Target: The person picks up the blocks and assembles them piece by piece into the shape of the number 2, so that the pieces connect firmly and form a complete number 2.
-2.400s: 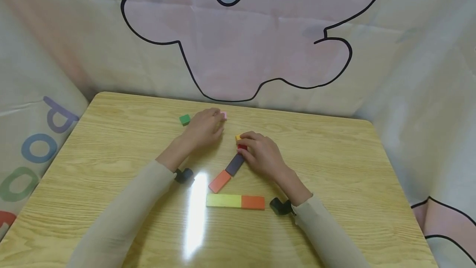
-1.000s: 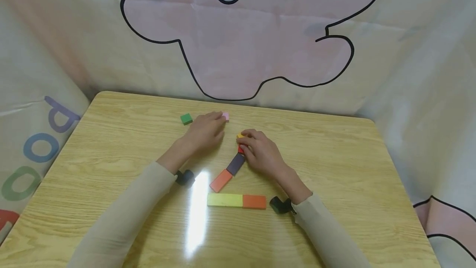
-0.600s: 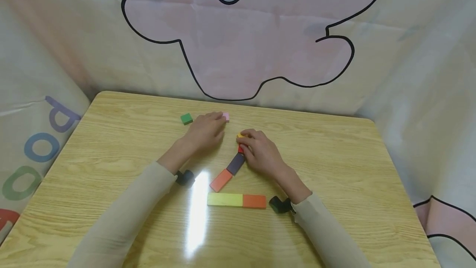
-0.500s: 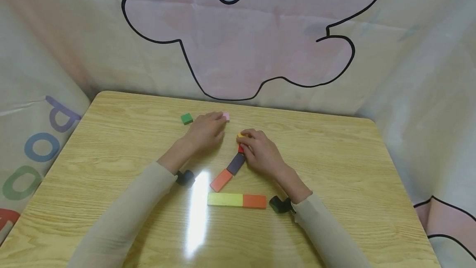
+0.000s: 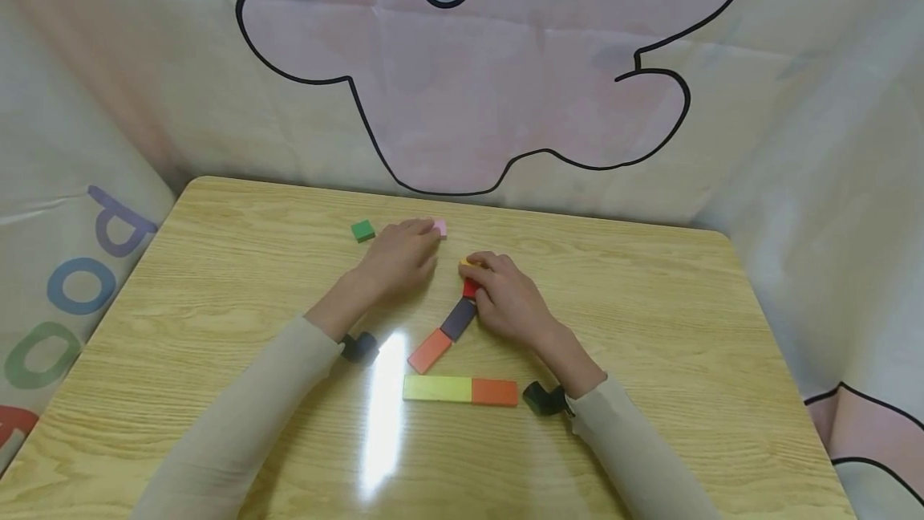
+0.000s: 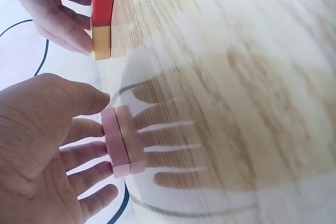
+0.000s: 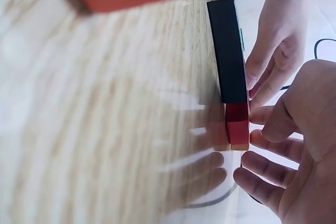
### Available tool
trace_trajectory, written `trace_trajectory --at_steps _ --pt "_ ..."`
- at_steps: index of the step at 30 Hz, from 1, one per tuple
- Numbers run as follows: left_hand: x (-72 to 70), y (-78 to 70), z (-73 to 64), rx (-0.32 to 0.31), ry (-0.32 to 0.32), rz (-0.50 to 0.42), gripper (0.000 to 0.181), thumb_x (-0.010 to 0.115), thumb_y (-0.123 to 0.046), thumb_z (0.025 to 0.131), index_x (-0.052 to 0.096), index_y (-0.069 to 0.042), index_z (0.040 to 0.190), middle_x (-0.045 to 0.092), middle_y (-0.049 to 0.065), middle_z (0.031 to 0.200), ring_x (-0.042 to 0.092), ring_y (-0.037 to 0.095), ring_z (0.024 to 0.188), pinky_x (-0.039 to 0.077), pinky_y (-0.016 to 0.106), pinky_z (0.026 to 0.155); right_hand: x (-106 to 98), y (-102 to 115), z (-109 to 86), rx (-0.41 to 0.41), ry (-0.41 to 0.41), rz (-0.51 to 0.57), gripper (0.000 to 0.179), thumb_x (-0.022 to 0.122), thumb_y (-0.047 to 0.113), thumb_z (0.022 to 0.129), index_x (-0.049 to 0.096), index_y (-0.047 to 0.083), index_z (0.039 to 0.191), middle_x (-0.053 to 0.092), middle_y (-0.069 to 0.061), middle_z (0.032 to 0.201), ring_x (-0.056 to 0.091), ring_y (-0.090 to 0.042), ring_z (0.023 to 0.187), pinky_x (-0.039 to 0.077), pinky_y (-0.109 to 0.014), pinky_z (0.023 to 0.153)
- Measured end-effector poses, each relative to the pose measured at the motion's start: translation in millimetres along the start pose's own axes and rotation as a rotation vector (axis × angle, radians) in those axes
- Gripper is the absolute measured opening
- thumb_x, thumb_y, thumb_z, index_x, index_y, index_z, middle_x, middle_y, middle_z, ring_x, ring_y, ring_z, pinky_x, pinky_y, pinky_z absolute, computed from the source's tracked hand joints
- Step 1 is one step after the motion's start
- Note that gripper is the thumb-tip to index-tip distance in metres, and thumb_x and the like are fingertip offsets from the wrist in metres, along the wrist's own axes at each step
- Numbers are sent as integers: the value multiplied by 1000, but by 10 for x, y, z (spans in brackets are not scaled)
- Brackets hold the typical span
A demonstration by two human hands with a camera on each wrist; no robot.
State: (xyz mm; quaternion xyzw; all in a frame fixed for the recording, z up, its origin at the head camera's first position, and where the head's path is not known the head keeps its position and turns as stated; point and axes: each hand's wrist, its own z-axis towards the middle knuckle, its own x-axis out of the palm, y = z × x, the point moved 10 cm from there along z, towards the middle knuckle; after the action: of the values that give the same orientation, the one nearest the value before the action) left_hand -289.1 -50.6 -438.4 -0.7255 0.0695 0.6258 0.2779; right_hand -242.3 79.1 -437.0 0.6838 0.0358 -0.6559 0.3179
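My left hand (image 5: pixel 407 253) is at the far middle of the table, thumb and fingertips around a pink block (image 6: pixel 116 142). In the left wrist view, its thumb is at one end and its fingers lie along the block's upper side. My right hand (image 5: pixel 508 295) reaches to a red block (image 7: pixel 239 124) and a yellow block (image 6: pixel 102 42) that lie end to end. Its fingertips touch near these two, the thumb bent away from the red one. A black block (image 5: pixel 458 319) and an orange-pink block (image 5: pixel 430 351) continue that row diagonally toward me.
A green block (image 5: pixel 362 231) lies left of my left hand. Nearer me, a yellow-green strip (image 5: pixel 437 388) meets an orange block (image 5: pixel 494 392) in a straight row. Fabric with printed shapes (image 5: pixel 462 103) hangs behind the wooden table (image 5: pixel 635 327).
My right thumb has drawn back from the red block, which shows more than before. The pink block has shifted slightly right and toward me with my left hand. The other blocks stay put.
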Motion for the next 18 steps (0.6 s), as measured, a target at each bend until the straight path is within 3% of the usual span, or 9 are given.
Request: trace_trajectory --at_steps 18 --pt "27 -25 -6 -1 2 21 47 52 -29 109 58 -8 150 46 16 166 39 37 157 30 58 130 -12 16 -30 -27 -10 -28 42 56 8 98 72 12 137 63 -10 148 60 -32 137 52 -48 113"
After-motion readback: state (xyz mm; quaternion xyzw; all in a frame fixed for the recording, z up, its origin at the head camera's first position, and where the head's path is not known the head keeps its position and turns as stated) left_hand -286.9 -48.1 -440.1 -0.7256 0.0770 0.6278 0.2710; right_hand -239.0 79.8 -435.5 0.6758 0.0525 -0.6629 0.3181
